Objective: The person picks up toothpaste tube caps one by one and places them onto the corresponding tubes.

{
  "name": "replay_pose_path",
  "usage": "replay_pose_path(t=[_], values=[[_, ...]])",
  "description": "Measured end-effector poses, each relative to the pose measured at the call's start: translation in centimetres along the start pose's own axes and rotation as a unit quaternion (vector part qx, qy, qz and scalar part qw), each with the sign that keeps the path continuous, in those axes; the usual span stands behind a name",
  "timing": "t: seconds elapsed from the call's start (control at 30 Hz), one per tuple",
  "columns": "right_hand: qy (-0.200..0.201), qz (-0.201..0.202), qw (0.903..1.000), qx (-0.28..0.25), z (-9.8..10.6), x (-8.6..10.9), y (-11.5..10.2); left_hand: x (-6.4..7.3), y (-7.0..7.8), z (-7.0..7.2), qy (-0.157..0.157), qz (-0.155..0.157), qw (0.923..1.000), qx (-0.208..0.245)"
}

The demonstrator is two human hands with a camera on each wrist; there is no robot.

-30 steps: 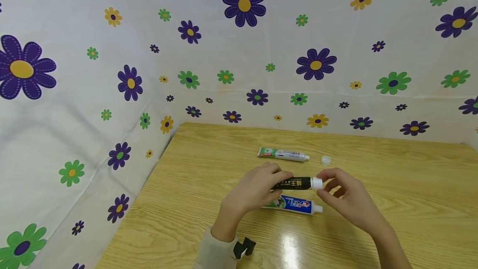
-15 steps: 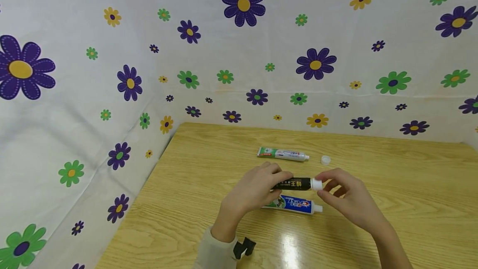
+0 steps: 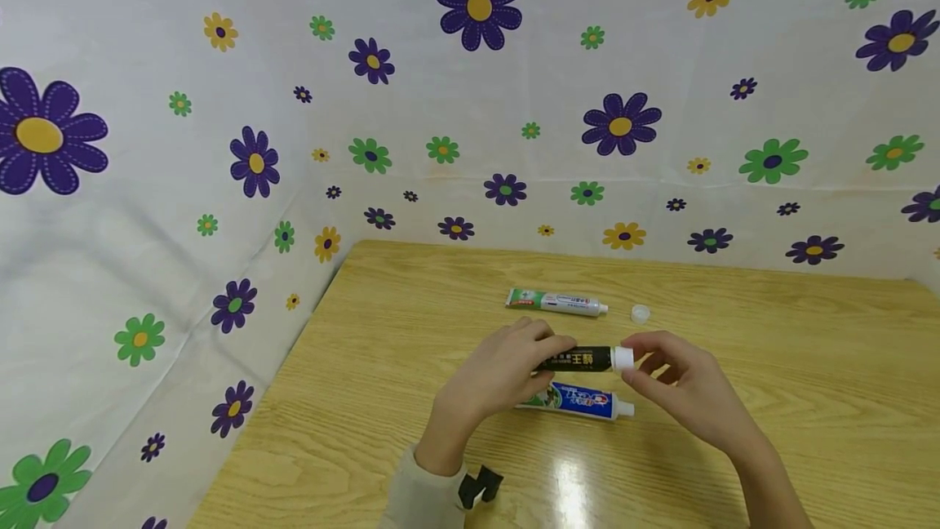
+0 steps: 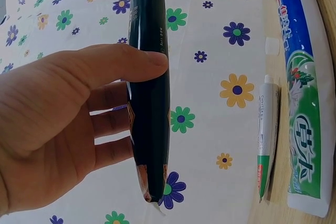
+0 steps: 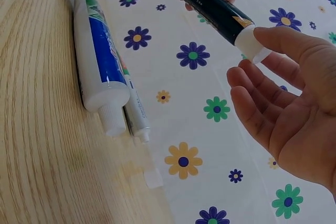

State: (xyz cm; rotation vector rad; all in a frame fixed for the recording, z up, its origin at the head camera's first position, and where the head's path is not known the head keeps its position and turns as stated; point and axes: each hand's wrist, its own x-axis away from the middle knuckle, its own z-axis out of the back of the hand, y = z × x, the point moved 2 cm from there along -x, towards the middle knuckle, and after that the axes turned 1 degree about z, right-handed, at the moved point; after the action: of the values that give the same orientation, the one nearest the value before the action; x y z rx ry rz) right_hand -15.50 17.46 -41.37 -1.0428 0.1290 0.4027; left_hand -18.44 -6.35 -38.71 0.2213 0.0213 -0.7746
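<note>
My left hand [image 3: 495, 370] grips a black toothpaste tube [image 4: 149, 98] around its body, thumb lying across the front and fingers behind. The tube is held level above the table, its white cap [image 3: 623, 358] toward the right. Thumb and forefinger of my right hand [image 3: 683, 386] pinch that cap; in the right wrist view the other fingers [image 5: 257, 103] are loosely bent below it. On the table just in front lies a blue and green toothpaste tube [image 3: 583, 401], its left end hidden by my left hand. Farther back is a smaller green and white toothpaste tube [image 3: 558, 302].
A loose white cap [image 3: 640, 314] lies right of the small tube, whose nozzle is bare. The wooden table [image 3: 352, 366] meets a flower-printed cloth [image 3: 543, 64] at the back and left. A black strap piece [image 3: 481, 487] sits at the left sleeve.
The right thumb and forefinger have shifted slightly on the cap of the black tube. The left hand keeps its hold, and the things on the table stay where they were.
</note>
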Motion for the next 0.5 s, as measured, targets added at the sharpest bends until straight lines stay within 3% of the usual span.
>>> replay_pose_path(t=[0.5], values=[[-0.01,-0.031,0.9992,-0.023,-0.04,-0.21,0.07,-0.04,0.21,0.01,0.015,-0.01,0.9997,-0.016]])
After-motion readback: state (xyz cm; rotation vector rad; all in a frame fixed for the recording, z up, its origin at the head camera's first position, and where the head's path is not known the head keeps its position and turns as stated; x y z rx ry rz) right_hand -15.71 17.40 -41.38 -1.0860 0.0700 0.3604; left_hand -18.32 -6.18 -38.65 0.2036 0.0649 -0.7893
